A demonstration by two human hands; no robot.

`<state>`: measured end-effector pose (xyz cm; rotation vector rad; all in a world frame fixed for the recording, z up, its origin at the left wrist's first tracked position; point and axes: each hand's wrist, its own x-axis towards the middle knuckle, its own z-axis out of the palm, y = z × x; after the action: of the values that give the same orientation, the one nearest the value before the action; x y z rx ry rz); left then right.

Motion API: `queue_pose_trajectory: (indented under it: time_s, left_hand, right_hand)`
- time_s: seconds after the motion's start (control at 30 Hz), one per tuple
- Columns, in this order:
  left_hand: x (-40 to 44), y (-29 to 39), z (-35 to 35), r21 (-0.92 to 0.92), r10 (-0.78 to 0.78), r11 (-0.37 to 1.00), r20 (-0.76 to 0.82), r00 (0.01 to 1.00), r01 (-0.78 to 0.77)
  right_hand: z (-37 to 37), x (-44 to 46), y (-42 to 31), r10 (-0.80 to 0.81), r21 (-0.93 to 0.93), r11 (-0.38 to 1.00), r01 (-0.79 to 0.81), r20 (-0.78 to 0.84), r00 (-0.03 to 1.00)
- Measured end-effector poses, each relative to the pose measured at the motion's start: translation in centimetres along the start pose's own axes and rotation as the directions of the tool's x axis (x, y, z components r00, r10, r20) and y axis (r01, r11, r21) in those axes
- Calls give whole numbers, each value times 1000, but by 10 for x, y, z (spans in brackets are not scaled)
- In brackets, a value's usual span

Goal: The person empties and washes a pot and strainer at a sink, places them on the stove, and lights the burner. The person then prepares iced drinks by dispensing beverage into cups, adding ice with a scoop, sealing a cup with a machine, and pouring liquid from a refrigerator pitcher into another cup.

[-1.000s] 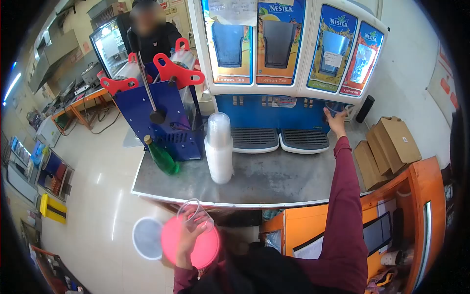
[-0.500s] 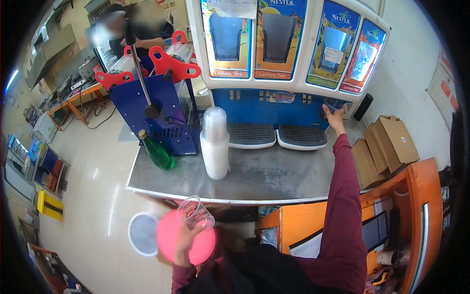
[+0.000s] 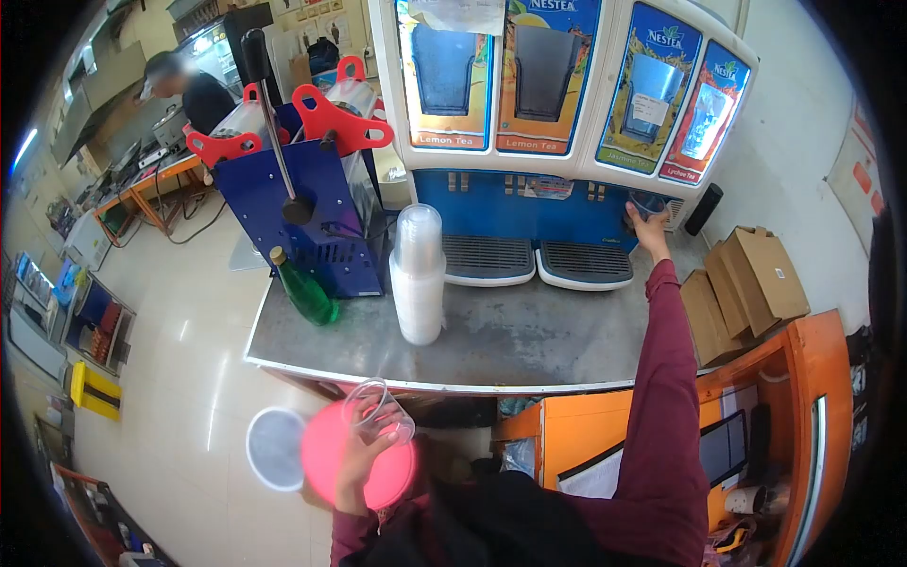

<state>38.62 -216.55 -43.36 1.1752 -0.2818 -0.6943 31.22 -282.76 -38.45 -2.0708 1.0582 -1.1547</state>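
In my left hand (image 3: 357, 454) is a clear plastic cup (image 3: 395, 420), tilted and apparently empty, held low in front of the counter's edge. My right arm reaches out to the drink dispenser (image 3: 567, 227). There my right hand (image 3: 650, 234) grips another clear plastic cup (image 3: 649, 201) under the rightmost outlet, below the lychee tea panel. Whether liquid is in that cup I cannot tell. A tall stack of clear plastic cups (image 3: 418, 283) stands upright on the metal counter (image 3: 510, 340), between my two arms.
A blue cup-sealing machine (image 3: 312, 227) with red brackets and a green bottle (image 3: 307, 293) occupy the counter's left. Below are a pink round lid (image 3: 326, 454) and a white bucket (image 3: 274, 449). Cardboard boxes (image 3: 765, 279) lean right, above an orange cabinet (image 3: 817, 378). A person (image 3: 203, 94) stands far left.
Both hands stay nearly where they were, each with its cup. My view has shifted slightly. Of two people in the background, one now shows farther left, bending forward; the other is out of sight.
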Motion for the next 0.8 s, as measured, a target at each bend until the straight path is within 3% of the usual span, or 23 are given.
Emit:
queue_pose_trajectory:
  time_s: [0.2,0.4,0.5,0.6,0.7,0.8]
  left_hand:
    - [-1,-1,-3,-10,-2,1000,6,1000,2]
    - [-3,0,-2,-18,10,1000,8,1000,-10]
    - [-4,1,-4,-21,7,1000,5,1000,-7]
    - [-5,2,-5,-16,0,1000,1,1000,0]
    - [-6,2,-5,-7,-9,1000,-1,1000,9]
    - [-8,4,-4,-3,-18,1000,0,1000,18]
  right_hand:
    - [8,4,9,-31,-45,999,27,-91,995]
    - [10,12,23,-38,15,999,39,-38,999]
    - [13,17,31,-13,-85,996,8,-55,998]
    - [15,19,34,-37,16,999,37,-47,998]
    - [11,11,21,15,-99,995,-22,-77,997]
    - [2,4,7,76,14,997,-76,16,997]
